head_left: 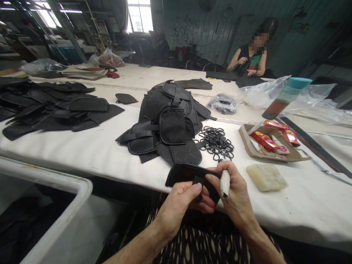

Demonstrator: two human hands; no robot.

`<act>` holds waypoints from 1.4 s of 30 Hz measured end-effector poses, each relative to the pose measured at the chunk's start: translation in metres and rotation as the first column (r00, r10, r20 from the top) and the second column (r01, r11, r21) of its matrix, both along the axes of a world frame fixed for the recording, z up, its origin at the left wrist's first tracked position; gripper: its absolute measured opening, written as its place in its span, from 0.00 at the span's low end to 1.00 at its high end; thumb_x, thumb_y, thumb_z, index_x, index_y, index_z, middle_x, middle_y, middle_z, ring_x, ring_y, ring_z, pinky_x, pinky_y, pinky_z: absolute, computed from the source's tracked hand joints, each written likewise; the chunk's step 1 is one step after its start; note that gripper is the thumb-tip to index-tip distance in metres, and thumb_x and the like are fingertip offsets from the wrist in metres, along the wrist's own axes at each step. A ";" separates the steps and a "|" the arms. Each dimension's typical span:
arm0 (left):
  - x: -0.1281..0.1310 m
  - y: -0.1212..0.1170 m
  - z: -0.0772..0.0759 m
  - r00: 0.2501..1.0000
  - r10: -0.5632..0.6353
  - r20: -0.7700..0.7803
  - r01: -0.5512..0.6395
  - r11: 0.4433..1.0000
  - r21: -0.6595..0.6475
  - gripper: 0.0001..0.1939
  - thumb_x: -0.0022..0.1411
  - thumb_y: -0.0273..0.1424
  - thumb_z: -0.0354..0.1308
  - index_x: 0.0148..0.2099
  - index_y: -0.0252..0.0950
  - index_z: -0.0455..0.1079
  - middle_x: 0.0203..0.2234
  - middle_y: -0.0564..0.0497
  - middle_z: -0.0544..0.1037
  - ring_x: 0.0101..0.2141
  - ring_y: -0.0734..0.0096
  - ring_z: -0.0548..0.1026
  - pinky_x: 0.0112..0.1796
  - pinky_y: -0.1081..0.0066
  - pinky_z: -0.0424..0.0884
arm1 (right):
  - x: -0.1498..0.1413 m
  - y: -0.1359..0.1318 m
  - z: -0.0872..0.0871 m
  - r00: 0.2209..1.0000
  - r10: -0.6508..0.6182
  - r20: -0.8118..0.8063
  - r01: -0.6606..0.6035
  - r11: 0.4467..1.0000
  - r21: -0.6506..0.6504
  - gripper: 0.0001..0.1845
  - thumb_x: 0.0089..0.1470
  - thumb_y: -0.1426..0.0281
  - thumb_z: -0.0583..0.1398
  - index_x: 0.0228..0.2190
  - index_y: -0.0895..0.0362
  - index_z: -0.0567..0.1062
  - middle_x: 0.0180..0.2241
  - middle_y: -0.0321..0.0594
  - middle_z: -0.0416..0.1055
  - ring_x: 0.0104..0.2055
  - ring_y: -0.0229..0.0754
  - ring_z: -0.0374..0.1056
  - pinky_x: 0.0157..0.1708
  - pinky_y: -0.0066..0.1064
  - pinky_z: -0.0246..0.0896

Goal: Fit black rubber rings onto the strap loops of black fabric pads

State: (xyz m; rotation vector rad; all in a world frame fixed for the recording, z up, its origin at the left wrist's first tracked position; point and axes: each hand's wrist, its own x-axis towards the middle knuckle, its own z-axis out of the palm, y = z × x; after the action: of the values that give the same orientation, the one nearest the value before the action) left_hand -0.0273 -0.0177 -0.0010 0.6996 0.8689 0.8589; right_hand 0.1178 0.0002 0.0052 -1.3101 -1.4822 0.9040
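Left hand (180,201) pinching strap (198,180) on black piece (183,173), held at desk's (308,201) near edge; right hand (235,187), fingers closed on piece's right side, pale wrap (224,182) alongside. Good form: piece steady, strap flat, untwisted, thumbs close. Black rings (216,141) just beyond.

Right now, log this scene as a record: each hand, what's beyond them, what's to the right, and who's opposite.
Left hand: grips flat black piece with piped edge
Right hand: holds same piece
Beyond hands: pile of black strapped pieces; heap of black D-shaped rings
Right: open brown cardboard box; yellowish waxy-looking block
Opposite: person in dark sleeveless top
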 end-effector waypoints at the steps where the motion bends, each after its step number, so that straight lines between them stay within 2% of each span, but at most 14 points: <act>1: -0.001 0.000 0.000 1.000 -0.008 0.004 0.008 0.999 -0.054 0.15 0.60 0.37 0.52 0.33 0.28 0.71 0.25 0.43 0.78 0.25 0.66 0.76 0.33 0.66 0.71 | -0.001 0.002 0.001 1.000 -0.002 -0.020 0.001 1.000 -0.016 0.07 0.52 0.69 0.58 0.30 0.53 0.61 0.28 0.32 0.70 0.24 0.35 0.62 0.23 0.25 0.58; 4: -0.004 0.000 0.004 1.000 0.016 -0.009 -0.017 0.992 -0.127 0.15 0.59 0.37 0.53 0.33 0.28 0.72 0.27 0.42 0.78 0.28 0.66 0.76 0.34 0.67 0.70 | -0.001 0.008 0.007 0.998 0.061 -0.026 -0.062 0.996 -0.056 0.08 0.51 0.70 0.59 0.29 0.53 0.61 0.27 0.30 0.67 0.23 0.33 0.58 0.22 0.25 0.54; 9: -0.006 -0.001 0.013 0.986 0.131 -0.105 -0.136 0.990 -0.037 0.12 0.58 0.33 0.55 0.31 0.29 0.74 0.27 0.47 0.76 0.30 0.73 0.72 0.35 0.74 0.66 | 0.000 0.015 0.016 0.984 0.168 -0.059 -0.173 0.980 -0.096 0.08 0.51 0.72 0.58 0.27 0.53 0.61 0.27 0.29 0.65 0.24 0.33 0.55 0.23 0.24 0.52; 18: 0.000 -0.002 0.020 0.963 0.127 -0.238 -0.120 0.992 0.043 0.11 0.59 0.33 0.52 0.30 0.30 0.70 0.25 0.46 0.77 0.28 0.68 0.74 0.35 0.67 0.69 | 0.005 0.024 0.016 0.952 0.284 -0.115 -0.296 0.950 -0.098 0.08 0.50 0.73 0.58 0.28 0.53 0.61 0.28 0.29 0.65 0.25 0.34 0.55 0.23 0.25 0.52; 23: 0.001 -0.002 0.017 0.963 0.172 -0.210 -0.172 0.985 0.019 0.11 0.58 0.33 0.54 0.33 0.30 0.73 0.28 0.46 0.78 0.29 0.68 0.74 0.38 0.66 0.69 | 0.007 0.031 0.012 0.942 0.305 -0.144 -0.320 0.943 -0.093 0.08 0.49 0.73 0.59 0.28 0.53 0.62 0.26 0.28 0.63 0.25 0.34 0.54 0.23 0.25 0.50; 27: 0.002 -0.001 0.012 0.952 0.218 -0.216 -0.210 0.976 0.061 0.11 0.57 0.33 0.56 0.33 0.30 0.75 0.29 0.45 0.78 0.33 0.68 0.73 0.41 0.69 0.66 | 0.007 0.035 0.011 0.930 0.317 -0.184 -0.339 0.936 -0.099 0.09 0.48 0.74 0.59 0.29 0.53 0.62 0.27 0.29 0.64 0.25 0.33 0.55 0.23 0.24 0.50; 32: 0.003 -0.002 0.007 0.970 0.215 -0.112 -0.215 0.977 0.014 0.12 0.57 0.33 0.56 0.33 0.30 0.76 0.27 0.45 0.78 0.31 0.68 0.74 0.40 0.67 0.66 | 0.007 0.038 0.011 0.914 0.360 -0.188 -0.386 0.914 -0.124 0.12 0.47 0.73 0.61 0.29 0.53 0.61 0.28 0.29 0.64 0.25 0.33 0.57 0.23 0.24 0.53; 36: 0.003 -0.003 0.005 0.970 0.223 -0.098 -0.221 0.975 0.034 0.12 0.58 0.33 0.56 0.36 0.30 0.76 0.28 0.46 0.78 0.31 0.68 0.74 0.40 0.67 0.66 | 0.006 0.037 0.010 0.919 0.366 -0.145 -0.388 0.904 -0.180 0.11 0.47 0.73 0.60 0.31 0.52 0.61 0.27 0.29 0.63 0.24 0.33 0.58 0.21 0.24 0.51; 42: 0.006 -0.004 0.004 0.964 0.228 -0.139 -0.218 0.972 0.084 0.12 0.59 0.33 0.55 0.39 0.31 0.76 0.30 0.45 0.79 0.32 0.68 0.73 0.41 0.67 0.65 | 0.007 0.035 0.012 0.925 0.379 0.004 -0.372 0.909 -0.190 0.09 0.47 0.74 0.58 0.31 0.52 0.61 0.19 0.26 0.59 0.21 0.35 0.57 0.20 0.25 0.49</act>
State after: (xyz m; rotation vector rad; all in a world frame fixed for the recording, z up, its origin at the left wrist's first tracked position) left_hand -0.0217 -0.0214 0.0034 0.7410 1.0697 1.0524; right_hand 0.1250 0.0351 0.0175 -1.1975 -1.7527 1.2978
